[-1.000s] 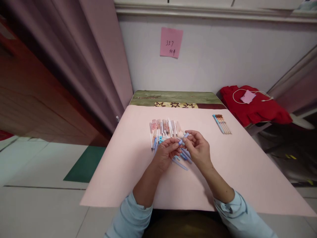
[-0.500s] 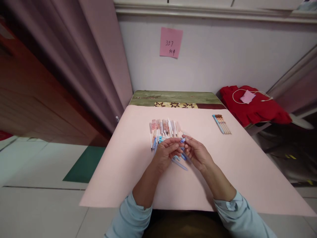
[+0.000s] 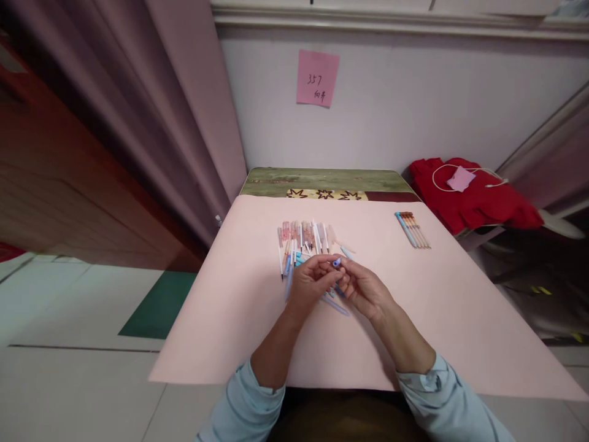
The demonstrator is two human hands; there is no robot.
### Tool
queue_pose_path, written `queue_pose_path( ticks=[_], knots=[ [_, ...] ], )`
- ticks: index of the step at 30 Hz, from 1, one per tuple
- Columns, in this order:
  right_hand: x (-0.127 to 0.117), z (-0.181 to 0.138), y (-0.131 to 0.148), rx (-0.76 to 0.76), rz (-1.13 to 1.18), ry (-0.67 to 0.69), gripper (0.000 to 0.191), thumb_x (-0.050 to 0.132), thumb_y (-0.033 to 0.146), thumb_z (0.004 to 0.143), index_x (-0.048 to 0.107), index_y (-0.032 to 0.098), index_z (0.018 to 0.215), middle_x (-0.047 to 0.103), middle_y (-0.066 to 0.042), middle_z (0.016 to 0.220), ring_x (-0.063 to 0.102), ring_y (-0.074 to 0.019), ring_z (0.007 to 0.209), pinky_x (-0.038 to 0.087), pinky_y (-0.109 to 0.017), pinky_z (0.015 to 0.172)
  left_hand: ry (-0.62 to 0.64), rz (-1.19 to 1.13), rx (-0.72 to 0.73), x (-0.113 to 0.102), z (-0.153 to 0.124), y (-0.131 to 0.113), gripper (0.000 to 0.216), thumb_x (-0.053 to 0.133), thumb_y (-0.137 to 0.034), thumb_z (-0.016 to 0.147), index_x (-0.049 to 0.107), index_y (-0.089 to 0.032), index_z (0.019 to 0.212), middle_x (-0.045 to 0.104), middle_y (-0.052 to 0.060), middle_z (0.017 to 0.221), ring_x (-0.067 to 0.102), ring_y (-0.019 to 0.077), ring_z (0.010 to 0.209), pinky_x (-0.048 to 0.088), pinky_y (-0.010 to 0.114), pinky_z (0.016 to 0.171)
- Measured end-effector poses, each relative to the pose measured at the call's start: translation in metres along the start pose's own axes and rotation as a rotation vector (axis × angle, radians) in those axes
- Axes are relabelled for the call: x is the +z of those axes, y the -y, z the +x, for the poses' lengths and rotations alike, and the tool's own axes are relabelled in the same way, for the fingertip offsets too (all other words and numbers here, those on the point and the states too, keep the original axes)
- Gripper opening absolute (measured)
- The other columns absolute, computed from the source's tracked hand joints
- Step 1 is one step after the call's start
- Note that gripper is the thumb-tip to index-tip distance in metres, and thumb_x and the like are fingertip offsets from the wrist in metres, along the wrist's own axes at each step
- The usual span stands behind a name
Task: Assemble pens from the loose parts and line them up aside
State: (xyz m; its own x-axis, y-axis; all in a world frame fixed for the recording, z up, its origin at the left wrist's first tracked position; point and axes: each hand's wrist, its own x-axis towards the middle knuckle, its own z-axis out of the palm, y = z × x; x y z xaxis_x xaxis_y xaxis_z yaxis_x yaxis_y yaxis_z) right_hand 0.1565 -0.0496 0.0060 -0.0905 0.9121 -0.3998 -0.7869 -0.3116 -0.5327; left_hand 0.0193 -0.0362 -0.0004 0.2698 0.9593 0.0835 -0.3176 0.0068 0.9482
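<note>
Close together over the pink sheet, both my hands are closed around one small blue pen part (image 3: 337,263). My right hand (image 3: 369,292) pinches it between thumb and fingertips. From the other side, the curled fingers of my left hand (image 3: 309,283) meet it. A translucent bluish pen barrel (image 3: 338,306) lies below the hands, partly covered by them. Just beyond are white pen refills (image 3: 281,264) with dark tips, pink translucent pen grips (image 3: 286,231) and bright blue pen pieces (image 3: 299,258). My fingers hide some of this pile.
Several pens (image 3: 414,231) lie in a neat row at the right of the pink sheet (image 3: 221,319). Behind the sheet shows a green patterned tabletop (image 3: 322,178). A red cloth (image 3: 483,202) is at the right, and a purple curtain (image 3: 184,110) hangs at the left.
The blue part has shifted slightly left in my fingers, and my left thumb has moved lower. A light blue piece beyond my right hand now shows more.
</note>
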Motion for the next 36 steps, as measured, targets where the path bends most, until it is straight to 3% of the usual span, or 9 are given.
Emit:
queue_pose_path(
  ticks=[6,13,17,30,33,36],
  knots=[
    [-0.003,0.001,-0.003,-0.052,-0.12,-0.055,0.02,0.077,0.014,0.075,0.066,0.013,0.093,0.07,0.0,0.067,0.067,-0.0086,0.055,0.058,-0.013,0.055,-0.187,0.065,0.077,-0.001,0.003,0.002,0.022,0.076,-0.03,0.072,0.07,-0.016,0.088,0.065,-0.001,0.061,0.057,0.0092,0.053,0.047,0.02,0.052],
    [-0.008,0.001,-0.003,-0.101,-0.156,-0.153,0.015,0.075,0.012,0.076,0.067,0.013,0.088,0.072,-0.003,0.07,0.067,-0.008,0.056,0.058,-0.012,0.056,-0.313,-0.154,-0.002,-0.003,0.009,0.0,0.028,0.074,-0.038,0.073,0.062,-0.016,0.086,0.068,0.001,0.068,0.061,0.0111,0.053,0.049,0.021,0.05],
    [-0.013,0.001,0.002,-0.137,-0.19,-0.188,0.015,0.076,0.012,0.076,0.068,0.013,0.089,0.072,-0.004,0.07,0.065,-0.0072,0.052,0.057,-0.012,0.051,-0.334,-0.231,-0.041,-0.006,0.012,0.002,0.033,0.075,-0.04,0.072,0.061,-0.015,0.087,0.072,0.006,0.082,0.065,0.0115,0.057,0.051,0.021,0.051],
    [-0.008,0.003,0.004,-0.239,-0.209,-0.233,0.03,0.087,0.016,0.06,0.068,0.015,0.083,0.07,-0.001,0.067,0.068,-0.0096,0.06,0.058,-0.013,0.054,-0.297,-0.361,-0.149,-0.007,0.013,0.009,0.035,0.076,-0.037,0.074,0.058,-0.013,0.092,0.074,0.01,0.089,0.069,0.0123,0.063,0.056,0.022,0.06],
    [-0.01,0.003,0.013,-0.279,-0.219,-0.257,0.031,0.087,0.015,0.058,0.068,0.014,0.082,0.073,-0.004,0.074,0.069,-0.0106,0.066,0.058,-0.014,0.059,-0.33,-0.401,-0.143,-0.011,0.015,0.006,0.032,0.075,-0.036,0.076,0.058,-0.013,0.09,0.074,0.011,0.088,0.069,0.0122,0.063,0.056,0.021,0.059],
    [-0.017,0.007,0.021,-0.367,-0.369,-0.25,0.033,0.087,0.019,0.057,0.067,0.015,0.083,0.072,-0.003,0.073,0.068,-0.0113,0.067,0.057,-0.016,0.058,-0.402,-0.464,-0.128,-0.017,0.019,0.0,0.022,0.071,-0.031,0.08,0.059,-0.013,0.086,0.073,0.007,0.082,0.068,0.0104,0.061,0.055,0.017,0.057]
  ],
)
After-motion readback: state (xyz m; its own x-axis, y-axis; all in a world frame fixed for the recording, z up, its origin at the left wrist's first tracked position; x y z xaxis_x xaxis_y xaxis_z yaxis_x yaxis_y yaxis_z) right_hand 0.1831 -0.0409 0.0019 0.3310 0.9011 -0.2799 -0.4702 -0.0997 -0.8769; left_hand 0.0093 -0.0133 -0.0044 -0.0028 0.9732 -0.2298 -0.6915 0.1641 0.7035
